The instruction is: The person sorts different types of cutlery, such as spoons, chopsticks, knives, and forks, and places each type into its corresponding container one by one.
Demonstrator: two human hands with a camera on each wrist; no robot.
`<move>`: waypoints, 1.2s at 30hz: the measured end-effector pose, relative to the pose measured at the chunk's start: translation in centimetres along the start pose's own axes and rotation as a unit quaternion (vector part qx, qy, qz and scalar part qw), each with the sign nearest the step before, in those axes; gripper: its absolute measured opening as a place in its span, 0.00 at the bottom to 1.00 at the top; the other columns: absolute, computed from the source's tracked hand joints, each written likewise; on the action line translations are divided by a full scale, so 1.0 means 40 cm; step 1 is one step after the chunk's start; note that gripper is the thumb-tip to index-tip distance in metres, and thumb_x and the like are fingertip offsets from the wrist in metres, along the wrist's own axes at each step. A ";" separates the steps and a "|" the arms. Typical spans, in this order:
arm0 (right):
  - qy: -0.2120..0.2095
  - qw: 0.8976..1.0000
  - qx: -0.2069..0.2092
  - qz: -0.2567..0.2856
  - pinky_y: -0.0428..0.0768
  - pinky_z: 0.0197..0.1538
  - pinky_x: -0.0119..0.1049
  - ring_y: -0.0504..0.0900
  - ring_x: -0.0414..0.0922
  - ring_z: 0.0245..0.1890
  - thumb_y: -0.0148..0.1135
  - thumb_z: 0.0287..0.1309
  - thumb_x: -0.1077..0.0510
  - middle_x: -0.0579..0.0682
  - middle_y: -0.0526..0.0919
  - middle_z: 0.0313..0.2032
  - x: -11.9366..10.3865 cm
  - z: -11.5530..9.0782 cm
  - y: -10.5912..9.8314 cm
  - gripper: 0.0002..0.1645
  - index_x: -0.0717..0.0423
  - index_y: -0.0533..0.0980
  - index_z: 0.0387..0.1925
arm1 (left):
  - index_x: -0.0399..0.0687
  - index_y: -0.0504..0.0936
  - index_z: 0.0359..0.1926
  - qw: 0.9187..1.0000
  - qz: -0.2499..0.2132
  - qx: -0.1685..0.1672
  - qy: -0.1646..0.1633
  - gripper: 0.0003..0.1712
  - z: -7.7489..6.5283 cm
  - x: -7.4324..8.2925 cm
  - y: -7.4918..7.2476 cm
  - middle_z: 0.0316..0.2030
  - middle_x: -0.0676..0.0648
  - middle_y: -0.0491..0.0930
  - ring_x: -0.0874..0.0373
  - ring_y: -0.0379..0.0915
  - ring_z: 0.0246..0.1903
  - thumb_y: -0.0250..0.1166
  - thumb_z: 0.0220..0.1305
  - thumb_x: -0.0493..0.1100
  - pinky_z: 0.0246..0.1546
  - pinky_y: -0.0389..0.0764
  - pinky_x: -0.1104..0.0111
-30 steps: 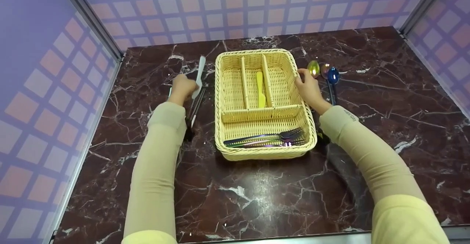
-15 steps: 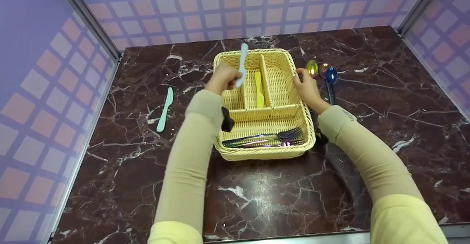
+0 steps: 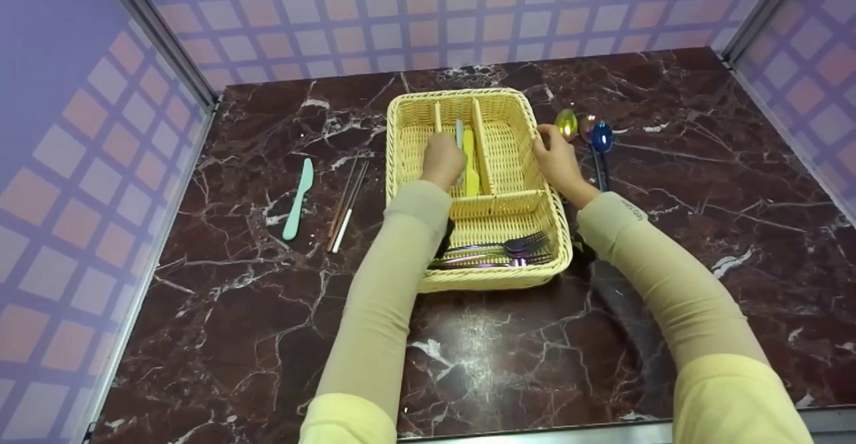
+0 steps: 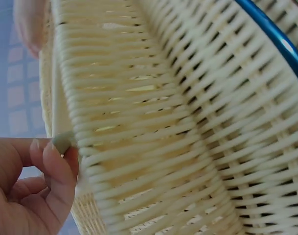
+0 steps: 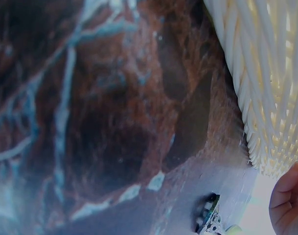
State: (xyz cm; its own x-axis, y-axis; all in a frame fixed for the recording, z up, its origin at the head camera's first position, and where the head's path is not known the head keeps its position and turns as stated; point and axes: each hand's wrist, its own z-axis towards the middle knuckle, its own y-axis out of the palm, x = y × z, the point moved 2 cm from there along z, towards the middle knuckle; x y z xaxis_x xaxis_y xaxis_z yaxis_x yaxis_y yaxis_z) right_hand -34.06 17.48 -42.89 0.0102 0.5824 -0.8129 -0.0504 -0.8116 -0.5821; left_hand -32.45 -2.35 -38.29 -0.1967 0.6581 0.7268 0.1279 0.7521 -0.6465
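- Pale knife (image 3: pixel 459 133): left hand (image 3: pixel 444 159), fingers clamped on it; early release may leave it across the yellow knife (image 3: pixel 471 178).
- Basket (image 3: pixel 495 282): right hand (image 3: pixel 558 160), fingers clamped on rim; slackening permits sliding.

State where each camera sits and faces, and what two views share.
Head: head-worn, facing forward and down at the basket; left hand, right hand and sleeves show.
Left wrist: worn there, facing the basket; left hand and part of the right show.
Right wrist: worn there, facing the tabletop and basket; part of the right hand shows.
Both wrist views share the basket.
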 end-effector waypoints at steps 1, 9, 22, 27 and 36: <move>0.000 1.000 0.000 0.000 0.69 0.49 0.43 0.71 0.48 0.42 0.39 0.67 0.53 0.60 0.75 0.49 0.000 0.000 0.001 0.25 0.57 0.61 0.62 | 0.37 0.77 0.45 1.000 0.019 0.001 0.012 0.13 -0.001 0.001 0.006 0.19 0.47 0.66 0.60 0.57 0.13 0.47 0.64 0.30 0.14 0.61 0.70; -0.004 1.000 0.004 -0.005 0.69 0.49 0.44 0.71 0.49 0.40 0.40 0.66 0.52 0.61 0.75 0.48 0.004 0.002 0.001 0.25 0.57 0.61 0.62 | 0.44 0.77 0.49 0.966 0.254 0.022 0.035 0.14 0.004 0.012 0.031 0.35 0.45 0.79 0.60 0.64 0.22 0.50 0.66 0.35 0.18 0.61 0.70; -0.004 1.000 0.011 -0.014 0.67 0.39 0.36 0.70 0.46 0.35 0.40 0.66 0.53 0.55 0.74 0.37 0.005 0.000 0.003 0.24 0.56 0.62 0.61 | 0.46 0.59 0.67 0.956 0.284 -0.012 0.073 0.28 0.002 0.003 0.009 0.32 0.46 0.78 0.62 0.54 0.13 0.48 0.66 0.35 0.14 0.58 0.71; 0.002 1.000 0.000 -0.009 0.67 0.40 0.38 0.69 0.47 0.35 0.39 0.67 0.52 0.55 0.73 0.36 0.007 -0.004 0.003 0.25 0.56 0.61 0.62 | 0.48 0.70 0.21 0.972 0.214 0.006 0.092 0.13 0.006 -0.013 -0.052 0.16 0.52 0.61 0.61 0.54 0.16 0.52 0.64 0.41 0.18 0.59 0.70; -0.006 1.000 -0.004 -0.021 0.68 0.41 0.40 0.70 0.48 0.36 0.38 0.67 0.52 0.59 0.74 0.41 0.000 -0.002 -0.001 0.26 0.57 0.60 0.63 | 0.36 0.79 0.35 0.942 0.292 0.144 0.078 0.15 0.013 -0.151 -0.273 0.39 0.35 0.81 0.41 0.78 0.38 0.53 0.62 0.44 0.37 0.77 0.51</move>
State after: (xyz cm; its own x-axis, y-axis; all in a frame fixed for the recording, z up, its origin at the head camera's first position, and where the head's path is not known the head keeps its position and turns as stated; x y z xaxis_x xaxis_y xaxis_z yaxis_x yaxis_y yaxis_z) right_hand -33.99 17.50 -42.87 0.0009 0.6171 -0.7869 -0.0428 -0.7862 -0.6165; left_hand -33.15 -14.56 -35.76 -0.0269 0.9709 0.2381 -0.1037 0.2342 -0.9666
